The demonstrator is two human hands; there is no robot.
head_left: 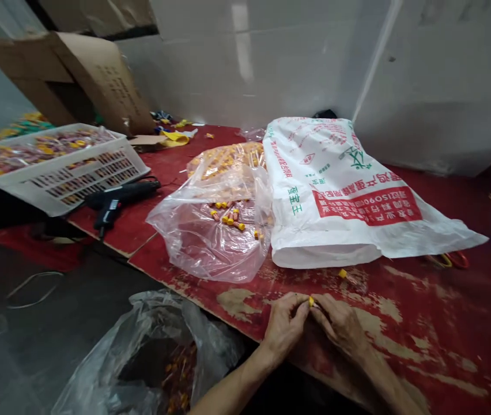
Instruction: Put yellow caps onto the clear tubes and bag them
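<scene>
At the table's near edge my left hand (285, 324) and my right hand (341, 325) meet, fingertips closed around one small yellow-capped piece (312, 301). Only its yellow end shows; the fingers hide most of the rest. Just beyond my hands, another yellow-capped piece (343, 274) with a clear, reddish body lies on the table. A clear plastic bag (193, 253) lies open towards me, with several such pieces loose near its mouth and many more heaped farther in. Beside it on the right lies a white woven sack (327, 225) with red and green print.
A black heat gun (120, 199) rests by a white plastic basket (94, 178) filled with similar pieces. Behind stands an open cardboard box (98, 80). Below the worn red table's (453, 311) front edge, a clear bag (211, 340) holds more pieces.
</scene>
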